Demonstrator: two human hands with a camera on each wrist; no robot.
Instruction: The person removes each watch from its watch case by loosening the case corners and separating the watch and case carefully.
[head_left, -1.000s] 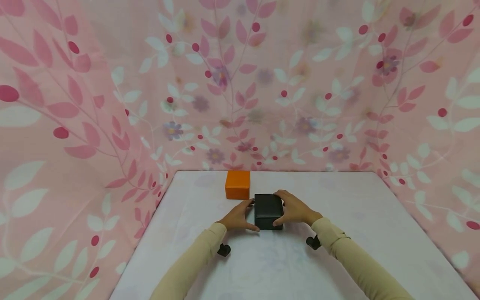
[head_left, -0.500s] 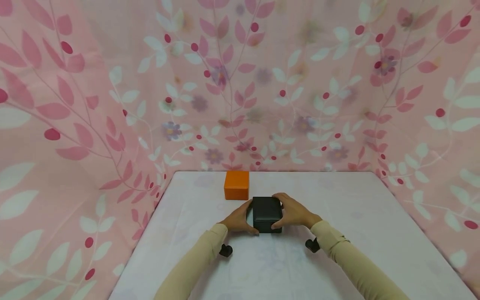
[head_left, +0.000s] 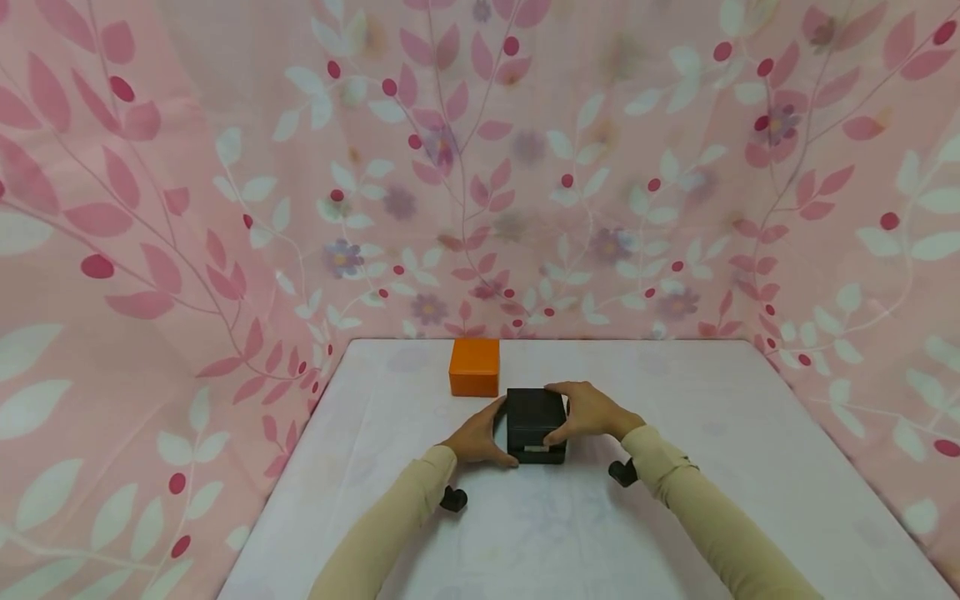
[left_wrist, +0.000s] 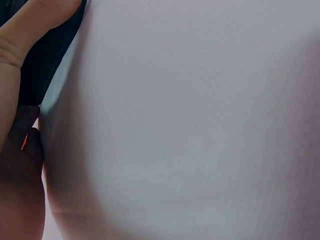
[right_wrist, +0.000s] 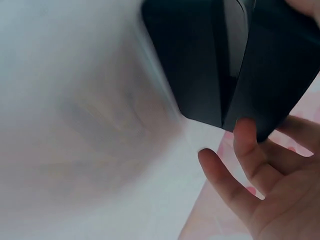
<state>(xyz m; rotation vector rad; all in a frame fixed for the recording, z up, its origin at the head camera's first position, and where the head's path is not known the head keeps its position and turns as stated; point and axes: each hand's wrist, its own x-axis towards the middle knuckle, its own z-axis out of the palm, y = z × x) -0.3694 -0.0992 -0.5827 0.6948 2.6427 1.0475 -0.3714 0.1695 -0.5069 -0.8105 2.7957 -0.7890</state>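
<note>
A black box sits on the white table, its lid tilted slightly up at the front. Through the gap at the front a pale strip shows. My right hand grips the lid from the right side, thumb at the front and fingers towards the back. In the right wrist view the lid stands apart from the base, a wedge-shaped gap between them. At the box's left side my left hand holds the base, thumb near the front corner and fingers behind. The left wrist view catches only part of the dark box.
Behind the black box and to its left stands an orange box, near the back edge of the white table. Pink floral cloth hangs round the back and sides. A small black device shows under each wrist.
The black box's lid has come up at the front, raised by my right hand; it was closed before. My left hand has drawn in against the box's left side. The orange box stays put.
</note>
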